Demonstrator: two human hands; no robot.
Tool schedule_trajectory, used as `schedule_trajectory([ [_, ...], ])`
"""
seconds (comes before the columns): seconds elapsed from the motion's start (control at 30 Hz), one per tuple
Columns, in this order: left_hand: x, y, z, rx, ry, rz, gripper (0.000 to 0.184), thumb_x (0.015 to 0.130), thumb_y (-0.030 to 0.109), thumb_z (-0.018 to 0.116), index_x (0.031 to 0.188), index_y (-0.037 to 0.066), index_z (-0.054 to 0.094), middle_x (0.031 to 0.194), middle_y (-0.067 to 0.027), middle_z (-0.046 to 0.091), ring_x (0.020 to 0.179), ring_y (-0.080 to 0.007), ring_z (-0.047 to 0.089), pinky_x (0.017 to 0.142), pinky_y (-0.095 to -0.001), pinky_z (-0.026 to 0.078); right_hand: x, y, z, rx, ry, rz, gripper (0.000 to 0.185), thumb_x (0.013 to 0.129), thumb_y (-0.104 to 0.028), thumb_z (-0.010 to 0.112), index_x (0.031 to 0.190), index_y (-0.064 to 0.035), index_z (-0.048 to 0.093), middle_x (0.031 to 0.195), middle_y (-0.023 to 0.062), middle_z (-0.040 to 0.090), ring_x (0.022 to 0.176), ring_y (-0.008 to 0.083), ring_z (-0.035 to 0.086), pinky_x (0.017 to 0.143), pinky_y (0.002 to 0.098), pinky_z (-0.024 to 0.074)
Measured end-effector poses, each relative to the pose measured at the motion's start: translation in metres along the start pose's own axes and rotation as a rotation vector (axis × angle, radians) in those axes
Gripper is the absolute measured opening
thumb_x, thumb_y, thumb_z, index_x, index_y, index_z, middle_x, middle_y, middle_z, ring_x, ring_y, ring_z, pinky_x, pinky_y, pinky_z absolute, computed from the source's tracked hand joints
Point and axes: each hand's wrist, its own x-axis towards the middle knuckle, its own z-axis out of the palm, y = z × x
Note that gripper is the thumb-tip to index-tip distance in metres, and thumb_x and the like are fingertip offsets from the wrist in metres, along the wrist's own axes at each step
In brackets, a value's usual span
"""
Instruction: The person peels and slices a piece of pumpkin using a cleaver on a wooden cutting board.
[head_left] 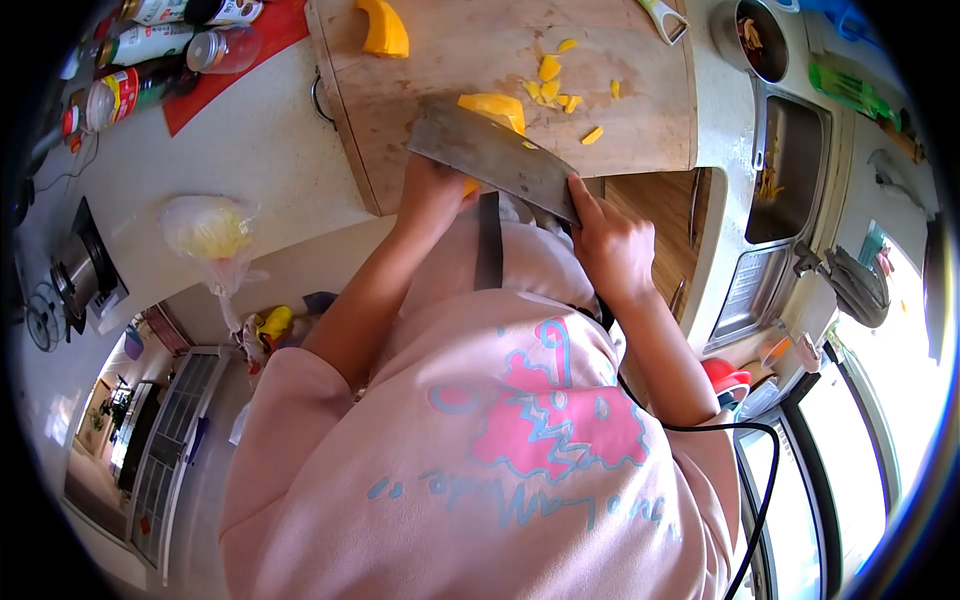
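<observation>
My right hand is closed around the handle end of a broad cleaver, its index finger lying along the blade. The blade slants across the front of a wooden cutting board. Behind the blade, a piece of orange pumpkin shows above its upper edge, and a bit more orange shows by my left fingers. My left hand is closed on this pumpkin piece, its fingers partly hidden by the blade. Small pumpkin scraps lie scattered on the board. A curved pumpkin wedge rests at the far left.
A peeler lies at the board's far right. Beyond stand a metal pot and a sink holding scraps. Bottles and jars crowd the far left, near a tied plastic bag. A black cable hangs beside my right arm.
</observation>
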Motion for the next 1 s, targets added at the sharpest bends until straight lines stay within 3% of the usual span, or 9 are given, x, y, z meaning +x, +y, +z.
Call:
schedule_trajectory([
  [0.17, -0.002, 0.012, 0.006, 0.012, 0.05, -0.067, 0.016, 0.094, 0.018, 0.056, 0.102, 0.005, 0.059, 0.071, -0.0035, 0.058, 0.051, -0.01, 0.054, 0.039, -0.024, 0.04, 0.015, -0.004, -0.004, -0.091, -0.01, -0.078, 0.048, 0.073, -0.007, 0.063, 0.121, -0.0011, 0.063, 0.063, 0.0024, 0.056, 0.052, 0.0181, 0.06, 0.045, 0.0334, 0.0469],
  [0.27, -0.004, 0.023, 0.01, 0.029, 0.031, -0.049, 0.017, 0.098, 0.016, 0.051, 0.086, 0.005, 0.055, 0.059, -0.0041, 0.052, 0.046, -0.0103, 0.047, 0.037, -0.0246, 0.029, 0.023, -0.002, -0.004, -0.119, -0.028, -0.105, 0.047, 0.075, -0.008, 0.061, 0.121, 0.001, 0.061, 0.064, 0.0023, 0.057, 0.052, 0.0181, 0.062, 0.045, 0.0331, 0.0476],
  [0.47, 0.001, 0.025, -0.001, 0.024, -0.05, -0.101, 0.018, 0.1, 0.02, 0.049, 0.09, 0.006, 0.052, 0.064, -0.004, 0.051, 0.049, -0.0095, 0.046, 0.038, -0.0234, 0.029, 0.038, -0.008, -0.006, -0.15, -0.098, -0.11, 0.044, 0.077, -0.008, 0.059, 0.12, 0.0039, 0.06, 0.065, 0.0038, 0.061, 0.053, 0.0194, 0.064, 0.045, 0.0332, 0.0498],
  [0.57, 0.001, 0.028, -0.002, -0.011, -0.074, -0.071, 0.015, 0.096, 0.016, 0.051, 0.097, 0.004, 0.059, 0.068, -0.0059, 0.061, 0.043, -0.0075, 0.043, 0.036, -0.0241, 0.026, 0.045, -0.012, -0.009, -0.165, -0.12, -0.116, 0.044, 0.077, -0.007, 0.059, 0.12, 0.0053, 0.059, 0.066, 0.0046, 0.062, 0.053, 0.02, 0.065, 0.046, 0.0333, 0.051],
  [0.77, 0.001, 0.036, 0.001, -0.07, -0.028, -0.146, 0.025, 0.101, 0.022, 0.043, 0.106, 0.003, 0.059, 0.071, -0.0095, 0.063, 0.043, -0.0072, 0.041, 0.036, -0.0238, 0.025, 0.068, -0.023, -0.007, -0.189, -0.199, -0.121, 0.046, 0.073, -0.004, 0.063, 0.118, 0.0078, 0.061, 0.066, 0.0058, 0.065, 0.055, 0.0201, 0.067, 0.048, 0.032, 0.0522],
  [1.0, 0.002, 0.032, -0.001, -0.036, -0.039, -0.149, 0.03, 0.103, 0.026, 0.041, 0.105, 0.001, 0.058, 0.074, -0.0117, 0.064, 0.043, -0.0083, 0.041, 0.036, -0.0239, 0.027, 0.072, -0.025, -0.002, -0.198, -0.186, -0.155, 0.046, 0.074, -0.005, 0.063, 0.119, 0.0086, 0.06, 0.067, 0.0068, 0.066, 0.058, 0.0205, 0.069, 0.048, 0.0316, 0.0531],
])
